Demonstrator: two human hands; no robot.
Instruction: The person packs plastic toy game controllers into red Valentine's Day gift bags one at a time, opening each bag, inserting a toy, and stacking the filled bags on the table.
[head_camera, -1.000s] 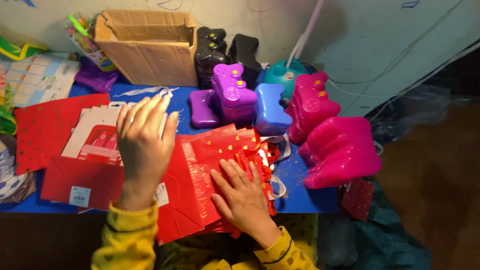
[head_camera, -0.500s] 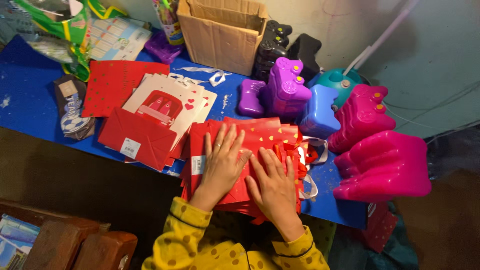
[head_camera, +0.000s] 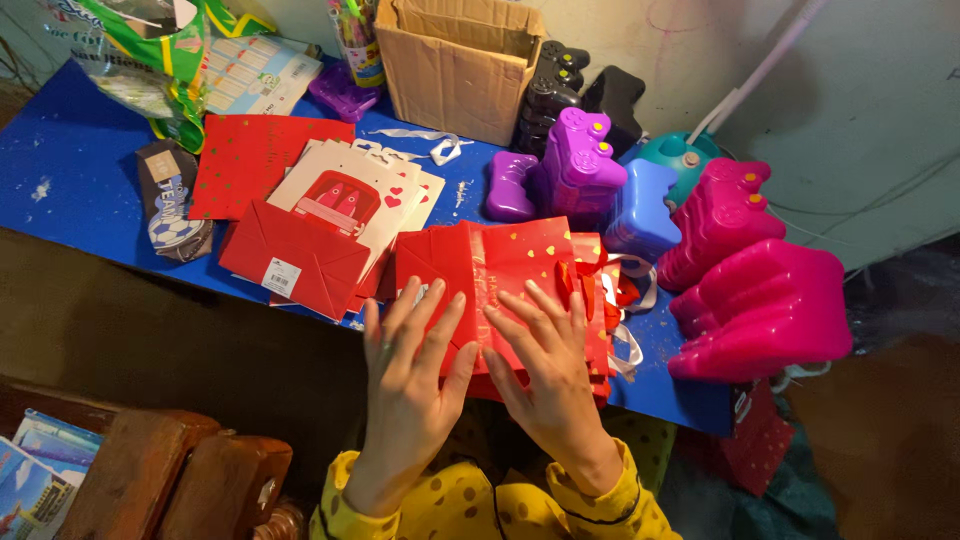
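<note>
A stack of flat red gift bags (head_camera: 500, 265) with gold hearts and ribbon handles lies at the near edge of the blue table (head_camera: 70, 180). My left hand (head_camera: 410, 375) rests flat on the stack's near left corner, fingers spread. Beside it, my right hand (head_camera: 545, 365) presses palm down on the stack's middle, fingers apart. Neither hand grips anything. Both wrists wear yellow sleeves with dark dots.
More flat red and white gift bags (head_camera: 320, 215) lie to the left. A cardboard box (head_camera: 455, 65) stands at the back. Purple, blue and pink controller-shaped plastic cases (head_camera: 720, 260) crowd the right side. A wooden chair (head_camera: 170, 475) sits below left.
My left hand came down from the air onto the stack and slid toward its near edge. My right hand stayed on the bags. The view shifted left.
</note>
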